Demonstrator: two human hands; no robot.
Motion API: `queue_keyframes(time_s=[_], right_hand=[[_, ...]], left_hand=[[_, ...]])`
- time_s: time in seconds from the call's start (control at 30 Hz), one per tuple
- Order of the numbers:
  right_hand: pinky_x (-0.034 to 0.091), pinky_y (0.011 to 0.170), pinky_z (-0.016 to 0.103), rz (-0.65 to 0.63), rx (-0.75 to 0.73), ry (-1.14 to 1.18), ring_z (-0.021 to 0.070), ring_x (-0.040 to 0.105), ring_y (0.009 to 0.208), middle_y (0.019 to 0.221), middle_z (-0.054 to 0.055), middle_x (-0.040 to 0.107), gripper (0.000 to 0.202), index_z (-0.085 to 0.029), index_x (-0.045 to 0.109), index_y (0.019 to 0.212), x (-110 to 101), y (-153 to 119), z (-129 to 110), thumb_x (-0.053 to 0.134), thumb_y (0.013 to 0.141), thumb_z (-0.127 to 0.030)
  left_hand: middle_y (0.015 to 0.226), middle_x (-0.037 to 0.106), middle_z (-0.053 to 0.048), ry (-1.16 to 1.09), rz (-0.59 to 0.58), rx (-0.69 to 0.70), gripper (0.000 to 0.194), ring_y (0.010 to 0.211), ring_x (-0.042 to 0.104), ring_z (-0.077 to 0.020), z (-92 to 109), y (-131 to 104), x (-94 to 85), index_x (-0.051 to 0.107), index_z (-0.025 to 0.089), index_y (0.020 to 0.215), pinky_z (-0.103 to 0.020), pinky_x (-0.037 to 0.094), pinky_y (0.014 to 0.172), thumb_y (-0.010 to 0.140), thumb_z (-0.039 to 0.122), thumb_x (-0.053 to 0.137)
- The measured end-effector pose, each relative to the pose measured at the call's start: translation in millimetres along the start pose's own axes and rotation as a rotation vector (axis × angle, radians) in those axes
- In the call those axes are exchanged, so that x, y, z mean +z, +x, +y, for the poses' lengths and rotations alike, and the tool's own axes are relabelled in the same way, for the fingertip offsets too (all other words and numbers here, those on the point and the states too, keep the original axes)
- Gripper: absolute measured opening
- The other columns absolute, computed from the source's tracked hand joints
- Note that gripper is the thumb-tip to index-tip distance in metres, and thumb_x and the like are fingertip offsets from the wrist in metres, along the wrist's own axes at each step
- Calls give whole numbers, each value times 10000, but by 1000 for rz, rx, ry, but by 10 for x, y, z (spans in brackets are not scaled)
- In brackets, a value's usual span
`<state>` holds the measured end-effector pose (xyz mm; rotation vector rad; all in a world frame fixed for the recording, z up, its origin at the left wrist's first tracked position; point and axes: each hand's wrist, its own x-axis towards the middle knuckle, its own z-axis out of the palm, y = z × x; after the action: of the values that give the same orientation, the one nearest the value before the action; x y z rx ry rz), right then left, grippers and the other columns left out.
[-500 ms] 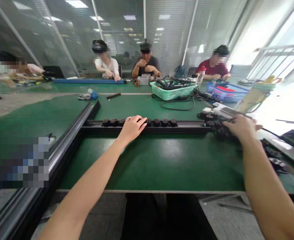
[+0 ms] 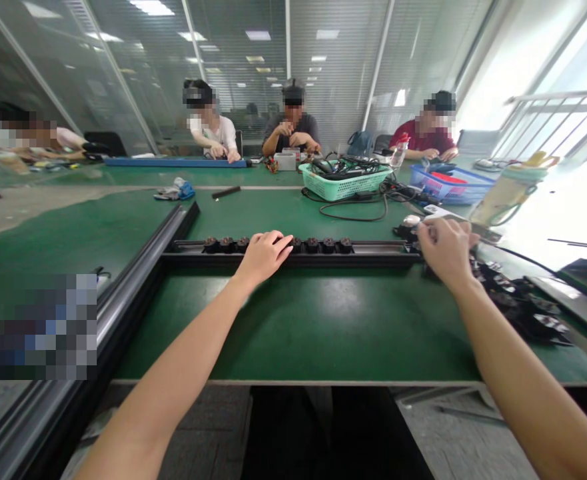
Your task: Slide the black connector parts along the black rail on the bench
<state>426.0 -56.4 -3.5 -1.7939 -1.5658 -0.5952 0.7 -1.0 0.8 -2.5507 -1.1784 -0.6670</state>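
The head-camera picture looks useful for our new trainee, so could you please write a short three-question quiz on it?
1. True or false: the bare left hand is over the row of small round black pieces along the long, straight black rail.

2. Where does the mint-green perforated plastic basket stand?
(a) On the rail
(b) Beyond the rail, farther from the camera wearer
(c) Between the rail and the wearer

3. Which of the wearer's hands is nearer the jumbled heap of black parts?

Key: 1. True. 2. (b). 3. The bare right hand.
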Motion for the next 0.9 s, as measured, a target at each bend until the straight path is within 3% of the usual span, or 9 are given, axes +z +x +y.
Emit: queue_keyframes(time_s=[0.17, 0.27, 0.53, 0.67, 0.9], right_hand=[[348, 940, 478, -122, -242, 144, 328, 484, 1089, 1085, 140, 639, 399, -213, 671, 1205, -16, -266, -868, 391, 1026, -435], [369, 938, 491, -189, -286, 155, 342, 475, 1089, 1131, 164, 616, 465, -189, 642, 1280, 71, -369, -1121, 379, 1028, -479], [403, 964, 504, -256, -180, 215, 343, 507, 1076, 1070, 149, 636, 540, -215, 676, 1274, 411, -306, -1101, 461, 981, -614], [411, 938, 486, -267, -134, 279, 323, 520, 1011, 995, 126, 645, 533, -244, 717, 1216, 468, -293, -1094, 463, 971, -643], [396, 952, 497, -223, -108, 314, 328, 486, 1058, 1036, 126, 600, 539, -261, 749, 1185, 526, -317, -1082, 448, 972, -654]], left_hand=[[1208, 679, -116, -3, 0, 2, 426, 1093, 622, -261, -4, 1, 1, 669, 186, 1336, -430, 410, 986, 1074, 378, 393], [1205, 682, -117, 3, 1, 3, 437, 1087, 622, -263, -3, 1, 1, 669, 174, 1334, -430, 414, 979, 1076, 383, 385], [1207, 685, -113, 7, 11, -2, 423, 1090, 624, -261, 1, 2, 23, 674, 197, 1329, -425, 410, 974, 1072, 384, 394], [1208, 682, -113, 5, 4, -9, 419, 1103, 624, -261, 0, 0, 21, 671, 192, 1333, -422, 403, 987, 1073, 379, 402], [1215, 679, -112, 3, 7, -8, 414, 1107, 624, -257, 0, -4, 9, 669, 196, 1334, -419, 401, 990, 1074, 377, 402]])
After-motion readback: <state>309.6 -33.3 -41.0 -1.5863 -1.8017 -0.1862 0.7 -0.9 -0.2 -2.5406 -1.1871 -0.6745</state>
